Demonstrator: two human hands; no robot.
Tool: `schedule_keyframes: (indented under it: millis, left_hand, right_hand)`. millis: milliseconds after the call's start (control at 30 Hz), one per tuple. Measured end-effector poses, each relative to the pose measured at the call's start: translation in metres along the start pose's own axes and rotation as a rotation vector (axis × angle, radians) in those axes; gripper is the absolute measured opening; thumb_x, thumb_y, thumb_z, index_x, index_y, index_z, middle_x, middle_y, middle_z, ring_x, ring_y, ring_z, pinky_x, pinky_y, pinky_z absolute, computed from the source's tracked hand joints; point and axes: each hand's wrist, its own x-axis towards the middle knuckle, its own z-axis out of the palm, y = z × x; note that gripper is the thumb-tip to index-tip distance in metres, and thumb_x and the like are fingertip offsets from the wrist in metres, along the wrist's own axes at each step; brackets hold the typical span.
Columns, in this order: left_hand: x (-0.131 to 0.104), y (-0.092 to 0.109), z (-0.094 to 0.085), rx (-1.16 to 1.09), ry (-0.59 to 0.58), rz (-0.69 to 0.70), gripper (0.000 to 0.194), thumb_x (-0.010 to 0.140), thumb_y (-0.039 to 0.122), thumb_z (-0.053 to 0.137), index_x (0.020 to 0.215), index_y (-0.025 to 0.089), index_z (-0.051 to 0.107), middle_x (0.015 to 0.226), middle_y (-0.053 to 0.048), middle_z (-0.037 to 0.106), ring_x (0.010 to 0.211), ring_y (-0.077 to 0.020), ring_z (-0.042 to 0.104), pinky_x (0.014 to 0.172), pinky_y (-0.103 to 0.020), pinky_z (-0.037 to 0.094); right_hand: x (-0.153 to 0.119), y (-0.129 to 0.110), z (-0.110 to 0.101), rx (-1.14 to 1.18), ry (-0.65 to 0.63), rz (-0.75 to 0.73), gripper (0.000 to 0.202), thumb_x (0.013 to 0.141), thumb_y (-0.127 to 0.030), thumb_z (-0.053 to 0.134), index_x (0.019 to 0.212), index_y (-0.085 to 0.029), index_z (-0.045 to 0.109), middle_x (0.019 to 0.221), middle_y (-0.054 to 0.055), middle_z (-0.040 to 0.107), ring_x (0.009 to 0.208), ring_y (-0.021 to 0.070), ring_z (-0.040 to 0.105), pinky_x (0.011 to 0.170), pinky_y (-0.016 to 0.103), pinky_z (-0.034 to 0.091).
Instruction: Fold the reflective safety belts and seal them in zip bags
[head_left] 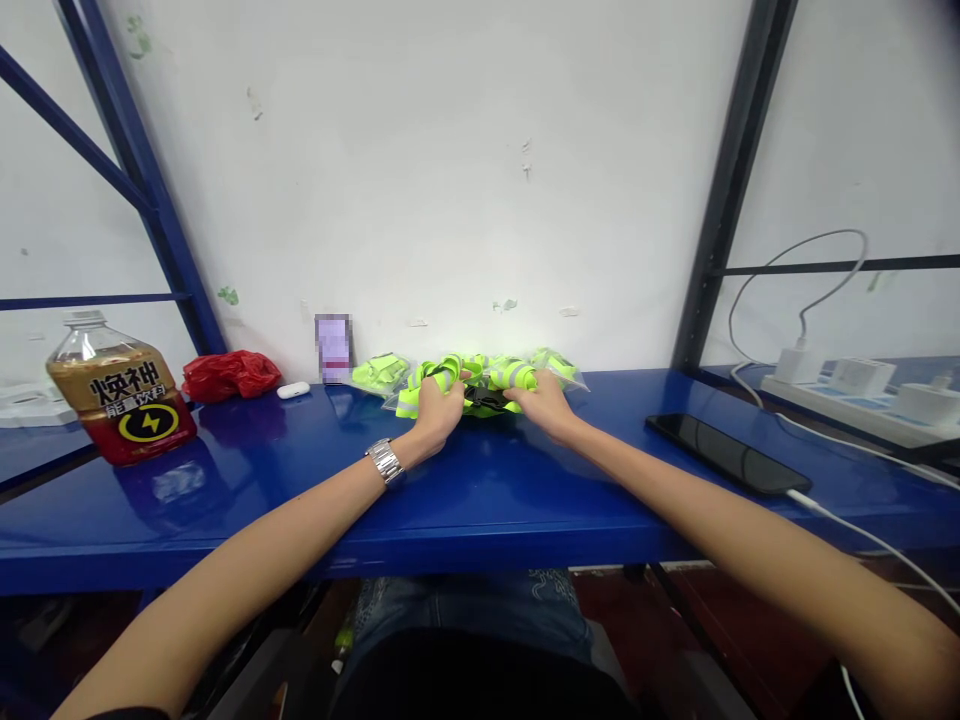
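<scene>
Neon yellow-green straps with silvery reflective stripes [512,374] lie bunched near the back of the blue table, with a black part low in the middle of the bunch. My left hand [441,408], a metal watch on its wrist, is closed on the left side of the straps. On their right side, my right hand [546,402] grips them with fingers pressed together. Clear plastic bags with more yellow-green material lie just behind, one at the left [380,372] and one at the right [559,364].
On the blue table [480,500] stand a large drink bottle [131,395], a red plastic bag [231,376], a white case [293,390] and an upright phone [334,348]. At the right are a black phone [727,453] on a cable and a power strip [862,398]. A white wall rises behind.
</scene>
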Motion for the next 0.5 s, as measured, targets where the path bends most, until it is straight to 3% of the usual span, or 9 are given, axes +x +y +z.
schedule_keyframes:
  millis: [100, 200, 333, 500]
  left_hand:
    - [-0.003, 0.004, -0.003, 0.213, -0.109, 0.154, 0.013, 0.063, 0.007, 0.058, 0.068, 0.017, 0.065, 0.071, -0.003, 0.065, 0.079, -0.0201, 0.059, 0.076, -0.027, 0.045]
    - [-0.006, 0.007, -0.006, 0.423, -0.263, 0.187, 0.012, 0.064, 0.009, 0.055, 0.058, 0.019, 0.059, 0.055, 0.0, 0.056, 0.061, -0.017, 0.051, 0.06, -0.026, 0.039]
    - [-0.01, 0.001, -0.012, 0.601, -0.315, 0.179, 0.029, 0.063, 0.013, 0.056, 0.044, 0.021, 0.036, 0.041, 0.005, 0.037, 0.044, -0.0109, 0.031, 0.047, -0.026, 0.02]
    - [-0.014, -0.009, -0.018, 0.75, -0.496, 0.269, 0.037, 0.07, 0.017, 0.052, 0.046, 0.022, 0.024, 0.04, 0.005, 0.03, 0.043, -0.0101, 0.025, 0.049, -0.03, 0.014]
  right_hand:
    - [-0.001, -0.003, -0.004, -0.148, -0.04, -0.044, 0.013, 0.06, -0.019, 0.051, 0.051, -0.021, 0.042, 0.051, -0.002, 0.046, 0.051, 0.0137, 0.042, 0.049, 0.027, 0.034]
    - [-0.004, -0.005, -0.006, -0.359, -0.06, -0.109, 0.017, 0.063, -0.015, 0.047, 0.05, -0.022, 0.037, 0.05, -0.001, 0.043, 0.051, 0.0141, 0.04, 0.05, 0.028, 0.03]
    - [-0.011, -0.007, -0.009, -0.656, -0.07, -0.16, 0.01, 0.07, -0.017, 0.046, 0.06, -0.02, 0.049, 0.058, 0.004, 0.049, 0.055, 0.0169, 0.041, 0.054, 0.031, 0.028]
    - [-0.023, -0.01, -0.012, -0.827, -0.168, -0.25, 0.013, 0.078, -0.022, 0.043, 0.071, -0.018, 0.053, 0.064, 0.007, 0.054, 0.056, 0.018, 0.042, 0.053, 0.031, 0.023]
